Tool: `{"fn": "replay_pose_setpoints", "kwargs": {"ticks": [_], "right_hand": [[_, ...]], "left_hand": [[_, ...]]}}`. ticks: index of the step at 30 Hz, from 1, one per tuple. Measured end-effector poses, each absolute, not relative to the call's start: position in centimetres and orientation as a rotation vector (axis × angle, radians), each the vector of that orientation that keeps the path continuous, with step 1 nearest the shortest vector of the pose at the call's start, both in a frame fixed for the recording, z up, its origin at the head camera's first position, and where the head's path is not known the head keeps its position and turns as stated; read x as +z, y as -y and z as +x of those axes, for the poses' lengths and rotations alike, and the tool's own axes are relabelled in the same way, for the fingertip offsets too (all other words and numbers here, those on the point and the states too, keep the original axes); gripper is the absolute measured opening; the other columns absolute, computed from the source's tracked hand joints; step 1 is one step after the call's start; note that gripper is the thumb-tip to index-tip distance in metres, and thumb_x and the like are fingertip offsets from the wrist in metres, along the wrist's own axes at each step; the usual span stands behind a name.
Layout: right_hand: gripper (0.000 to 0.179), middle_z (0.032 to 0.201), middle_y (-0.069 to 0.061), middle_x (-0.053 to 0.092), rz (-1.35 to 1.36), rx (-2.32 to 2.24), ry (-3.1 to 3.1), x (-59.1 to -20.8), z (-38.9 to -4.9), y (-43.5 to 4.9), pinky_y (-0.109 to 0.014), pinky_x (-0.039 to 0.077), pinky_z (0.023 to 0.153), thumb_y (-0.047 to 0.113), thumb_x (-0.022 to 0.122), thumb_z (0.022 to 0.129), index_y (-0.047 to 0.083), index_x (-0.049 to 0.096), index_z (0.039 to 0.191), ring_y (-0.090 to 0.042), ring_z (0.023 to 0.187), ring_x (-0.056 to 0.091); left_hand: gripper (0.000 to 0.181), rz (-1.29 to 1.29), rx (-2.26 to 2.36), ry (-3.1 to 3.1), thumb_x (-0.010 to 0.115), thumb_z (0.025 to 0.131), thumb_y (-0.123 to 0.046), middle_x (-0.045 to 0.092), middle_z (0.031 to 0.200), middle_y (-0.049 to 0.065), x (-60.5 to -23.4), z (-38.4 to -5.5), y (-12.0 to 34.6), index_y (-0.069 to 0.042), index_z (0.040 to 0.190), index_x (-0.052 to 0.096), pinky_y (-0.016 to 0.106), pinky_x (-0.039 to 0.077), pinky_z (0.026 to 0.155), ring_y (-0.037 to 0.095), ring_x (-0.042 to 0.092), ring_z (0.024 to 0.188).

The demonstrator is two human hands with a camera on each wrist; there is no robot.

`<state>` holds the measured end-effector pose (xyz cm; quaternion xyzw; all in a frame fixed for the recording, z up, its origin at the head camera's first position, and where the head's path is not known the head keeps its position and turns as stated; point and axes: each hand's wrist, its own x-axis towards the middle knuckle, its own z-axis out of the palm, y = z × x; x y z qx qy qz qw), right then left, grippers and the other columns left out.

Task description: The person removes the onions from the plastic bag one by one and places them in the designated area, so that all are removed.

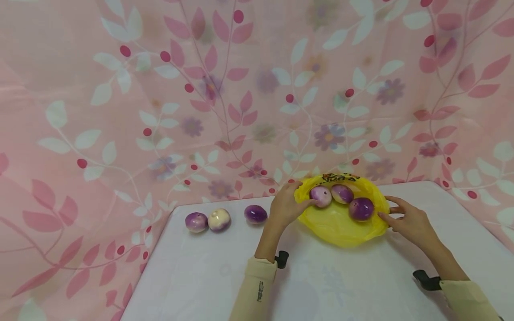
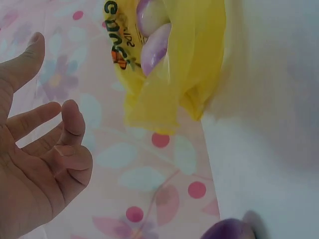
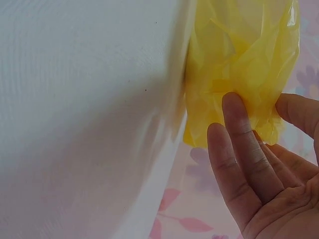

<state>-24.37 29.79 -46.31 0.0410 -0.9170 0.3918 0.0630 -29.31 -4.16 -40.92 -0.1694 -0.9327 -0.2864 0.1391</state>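
A yellow plastic bag (image 1: 335,228), its mouth spread wide, stands at the back right of the table. Inside lie three glossy, round purple-and-white vegetables, one pale (image 1: 321,196), one two-toned (image 1: 342,194) and one deep purple (image 1: 362,209). My left hand (image 1: 287,206) is beside the bag's left rim; in the left wrist view its fingers are loosely bent, apart from the plastic and holding nothing. At the right side of the bag, my right hand (image 1: 412,224) has long, relaxed fingers (image 3: 239,124) touching the plastic, its thumb near the rim.
Left of the bag on the white table (image 1: 217,276) are a purple vegetable (image 1: 255,215), a cream one (image 1: 219,220) and a purple-and-white one (image 1: 196,222), the last two side by side. A pink floral cloth (image 1: 257,111) hangs close behind the table's back edge.
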Motion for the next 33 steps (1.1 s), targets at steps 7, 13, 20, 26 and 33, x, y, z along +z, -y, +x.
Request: {"fn": "replay_pose_setpoints", "kwargs": {"ticks": [7,13,20,26,33], "right_hand": [[0.075,0.124,-0.038,0.053,0.102,1.224,2.768,-46.5,-24.3,-29.9,-0.036,0.058,0.06,0.043,0.066,0.094,0.003,0.035,0.149,-0.033,0.08,0.07],[0.075,0.125,-0.039,0.052,0.1,1.241,2.762,-46.5,-24.2,-29.7,-0.037,0.058,0.061,0.043,0.065,0.094,0.002,0.035,0.149,-0.032,0.079,0.07],[0.078,0.126,-0.041,0.05,0.083,1.302,2.769,-46.8,-24.4,-29.6,-0.038,0.058,0.062,0.045,0.065,0.094,0.001,0.033,0.15,-0.03,0.077,0.071],[0.078,0.127,-0.041,0.049,0.086,1.335,2.766,-47.2,-24.4,-29.8,-0.037,0.058,0.062,0.044,0.065,0.094,0.0,0.033,0.15,-0.03,0.078,0.071],[0.078,0.128,-0.042,0.048,0.088,1.358,2.78,-47.4,-24.5,-29.9,-0.036,0.058,0.063,0.043,0.065,0.094,-0.001,0.031,0.15,-0.031,0.08,0.071]], "left_hand": [[0.065,-0.465,-0.834,2.789,0.076,0.084,-0.047,0.059,0.133,0.004,-41.2,-29.2,2.1,-0.016,0.137,0.057,0.043,0.05,0.09,0.026,0.06,0.114],[0.067,-0.484,-0.856,2.805,0.075,0.081,-0.055,0.063,0.127,0.003,-41.4,-29.2,0.0,-0.016,0.134,0.059,0.042,0.051,0.088,0.023,0.06,0.112],[0.061,-0.498,-0.947,2.818,0.078,0.077,-0.056,0.064,0.125,-0.005,-41.6,-29.2,-2.3,-0.023,0.127,0.063,0.033,0.049,0.091,0.014,0.059,0.112],[0.058,-0.52,-0.817,2.882,0.075,0.078,-0.06,0.066,0.104,-0.007,-42.5,-29.1,-4.0,-0.02,0.119,0.064,0.028,0.05,0.079,0.012,0.062,0.092],[0.075,-0.449,-0.824,2.983,0.073,0.079,-0.06,0.062,0.128,-0.006,-43.2,-29.0,-5.7,-0.021,0.14,0.054,0.034,0.049,0.094,0.016,0.061,0.112]]}}
